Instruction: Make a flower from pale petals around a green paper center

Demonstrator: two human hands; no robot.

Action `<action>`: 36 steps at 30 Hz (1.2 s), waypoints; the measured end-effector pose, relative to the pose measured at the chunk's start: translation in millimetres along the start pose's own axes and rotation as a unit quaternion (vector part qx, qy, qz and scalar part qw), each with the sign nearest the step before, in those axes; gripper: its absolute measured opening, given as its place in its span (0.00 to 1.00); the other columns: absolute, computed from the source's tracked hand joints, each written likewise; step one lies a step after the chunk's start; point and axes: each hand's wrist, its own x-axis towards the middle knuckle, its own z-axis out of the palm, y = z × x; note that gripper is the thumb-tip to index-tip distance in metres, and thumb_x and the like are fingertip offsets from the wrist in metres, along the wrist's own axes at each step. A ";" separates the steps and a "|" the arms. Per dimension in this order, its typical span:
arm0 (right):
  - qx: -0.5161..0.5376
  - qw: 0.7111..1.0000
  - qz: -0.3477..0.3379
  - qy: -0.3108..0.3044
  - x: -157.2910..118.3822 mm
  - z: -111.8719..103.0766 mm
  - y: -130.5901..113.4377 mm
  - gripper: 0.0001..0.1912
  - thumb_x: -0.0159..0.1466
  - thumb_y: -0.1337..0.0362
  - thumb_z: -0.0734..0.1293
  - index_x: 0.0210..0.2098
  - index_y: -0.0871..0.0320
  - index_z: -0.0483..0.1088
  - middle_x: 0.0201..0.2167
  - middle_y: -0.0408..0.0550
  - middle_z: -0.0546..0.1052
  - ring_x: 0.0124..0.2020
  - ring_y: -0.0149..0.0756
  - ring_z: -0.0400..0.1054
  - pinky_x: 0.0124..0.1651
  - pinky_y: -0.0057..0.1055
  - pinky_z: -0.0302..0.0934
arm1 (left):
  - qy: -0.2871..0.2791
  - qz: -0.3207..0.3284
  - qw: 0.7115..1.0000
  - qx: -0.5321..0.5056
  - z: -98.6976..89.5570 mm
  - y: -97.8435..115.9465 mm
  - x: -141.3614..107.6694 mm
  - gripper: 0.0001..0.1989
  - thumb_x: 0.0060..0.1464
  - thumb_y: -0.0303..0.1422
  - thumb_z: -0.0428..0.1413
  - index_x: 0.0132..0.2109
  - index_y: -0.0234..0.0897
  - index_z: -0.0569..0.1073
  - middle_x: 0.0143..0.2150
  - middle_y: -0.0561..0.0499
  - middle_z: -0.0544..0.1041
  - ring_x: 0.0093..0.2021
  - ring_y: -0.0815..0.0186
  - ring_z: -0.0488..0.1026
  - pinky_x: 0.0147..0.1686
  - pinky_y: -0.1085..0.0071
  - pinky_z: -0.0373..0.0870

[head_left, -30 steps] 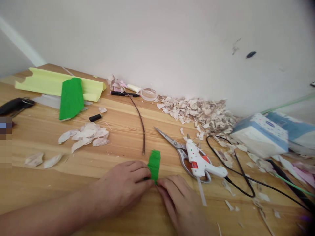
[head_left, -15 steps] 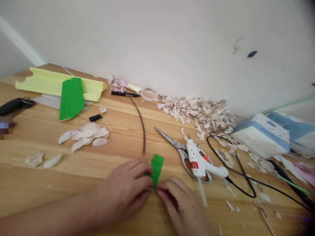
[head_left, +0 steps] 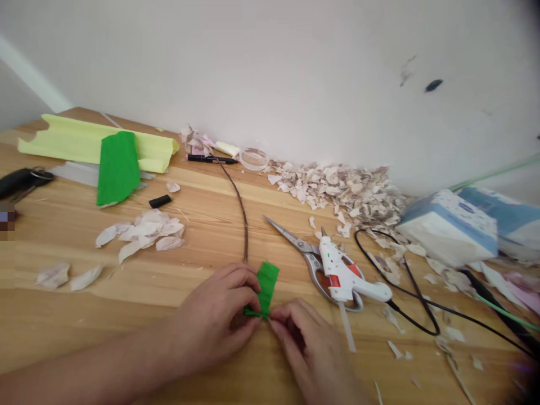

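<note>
A small strip of green crepe paper [head_left: 267,287] stands between my two hands near the table's front, its lower end gathered at the fingertips. My left hand [head_left: 223,315] is closed on the strip's left and lower edge, with a narrow green part showing between its fingers. My right hand [head_left: 310,343] pinches the lower right corner. A thin brown twig [head_left: 243,219] lies just beyond my left hand. Silver scissors [head_left: 295,243] lie to the right, partly under a white glue gun [head_left: 335,267].
Pale petals [head_left: 147,230] lie left; a heap of shavings [head_left: 337,188] runs along the wall. A larger green piece [head_left: 118,169] rests on yellow paper [head_left: 76,140]. A tissue pack [head_left: 451,225] and black cable [head_left: 415,295] are right.
The fingers of my left hand have shifted slightly, and a narrow green part now shows beneath them. The view has moved a little, so the table things sit slightly further left.
</note>
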 end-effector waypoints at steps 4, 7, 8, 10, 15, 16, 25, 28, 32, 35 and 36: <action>-0.014 1.000 -0.006 0.006 -0.3 1.3 0.5 0.07 0.62 0.72 0.57 0.32 0.56 0.63 0.28 0.44 0.70 0.28 0.33 0.66 0.29 0.28 0.60 | 0.001 0.001 1.000 0.009 2.4 -1.3 -0.1 0.05 0.48 0.24 0.54 0.33 0.36 0.72 0.39 0.48 0.72 0.46 0.62 0.67 0.47 0.65 0.66; -0.026 1.000 0.001 0.011 -1.0 2.1 -0.3 0.06 0.62 0.71 0.58 0.31 0.56 0.62 0.26 0.44 0.70 0.26 0.33 0.66 0.26 0.27 0.59 | -0.002 0.004 1.000 0.014 3.2 -1.2 0.6 0.05 0.47 0.23 0.54 0.33 0.36 0.71 0.39 0.48 0.72 0.46 0.61 0.67 0.46 0.65 0.66; -0.027 1.000 0.008 0.014 -1.1 2.3 -0.7 0.05 0.62 0.71 0.58 0.31 0.56 0.61 0.25 0.43 0.70 0.25 0.33 0.66 0.25 0.27 0.59 | -0.003 0.005 1.000 0.015 3.0 -0.7 1.0 0.05 0.47 0.23 0.54 0.33 0.36 0.71 0.39 0.48 0.72 0.46 0.61 0.67 0.46 0.65 0.66; -0.028 0.999 0.022 0.020 -1.3 2.6 -1.5 0.04 0.62 0.70 0.59 0.31 0.56 0.60 0.24 0.42 0.69 0.23 0.32 0.65 0.23 0.26 0.59 | -0.005 0.003 1.000 0.016 2.0 0.9 1.7 0.05 0.47 0.23 0.54 0.33 0.36 0.70 0.39 0.47 0.72 0.46 0.61 0.67 0.47 0.64 0.66; -0.063 0.998 -0.020 0.022 -2.9 3.2 -1.9 0.06 0.63 0.70 0.57 0.30 0.55 0.60 0.25 0.44 0.70 0.25 0.34 0.66 0.25 0.28 0.60 | -0.006 0.002 1.000 0.023 0.4 2.0 1.1 0.07 0.48 0.23 0.53 0.36 0.36 0.69 0.41 0.47 0.72 0.47 0.61 0.66 0.47 0.64 0.66; -0.073 0.997 -0.035 0.021 -3.5 3.2 -1.7 0.07 0.63 0.70 0.56 0.31 0.55 0.61 0.26 0.44 0.70 0.26 0.34 0.66 0.26 0.28 0.61 | -0.007 0.012 1.000 0.026 0.6 1.2 0.6 0.07 0.49 0.23 0.53 0.36 0.37 0.69 0.42 0.47 0.72 0.47 0.61 0.66 0.48 0.64 0.66; -0.121 0.984 -0.125 0.038 -4.1 0.1 -0.8 0.09 0.64 0.72 0.56 0.37 0.60 0.66 0.30 0.49 0.72 0.31 0.36 0.67 0.32 0.32 0.64 | -0.017 0.052 0.997 0.052 1.4 -1.7 2.1 0.06 0.53 0.25 0.51 0.34 0.37 0.72 0.40 0.48 0.73 0.49 0.62 0.65 0.50 0.65 0.64; -0.155 0.978 -0.135 0.038 -2.9 0.3 -1.0 0.11 0.64 0.73 0.55 0.38 0.60 0.67 0.29 0.49 0.73 0.30 0.37 0.67 0.31 0.32 0.64 | -0.017 0.047 0.998 0.042 0.2 0.4 2.2 0.06 0.52 0.25 0.52 0.35 0.37 0.72 0.40 0.48 0.73 0.49 0.62 0.65 0.50 0.66 0.64; -0.161 0.976 -0.144 0.040 -3.4 1.0 -1.2 0.11 0.64 0.73 0.54 0.38 0.60 0.67 0.28 0.48 0.73 0.28 0.36 0.67 0.30 0.31 0.64 | -0.009 0.038 0.999 0.027 -0.6 1.8 0.9 0.06 0.49 0.24 0.54 0.35 0.37 0.71 0.41 0.49 0.73 0.49 0.62 0.65 0.50 0.66 0.65; -0.134 0.981 -0.136 0.040 -4.0 1.0 -0.9 0.11 0.64 0.73 0.54 0.37 0.60 0.67 0.27 0.48 0.72 0.28 0.35 0.67 0.30 0.31 0.65 | 0.002 0.043 0.999 0.025 -0.1 1.6 0.7 0.05 0.49 0.24 0.54 0.33 0.37 0.71 0.40 0.49 0.73 0.48 0.63 0.66 0.50 0.66 0.65; -0.120 0.984 -0.130 0.037 -4.1 1.0 -0.6 0.11 0.65 0.73 0.54 0.37 0.59 0.67 0.28 0.48 0.72 0.29 0.35 0.67 0.31 0.31 0.65 | 0.006 0.045 0.999 0.025 0.2 1.5 0.6 0.04 0.49 0.24 0.54 0.33 0.37 0.72 0.39 0.49 0.73 0.48 0.63 0.66 0.49 0.66 0.65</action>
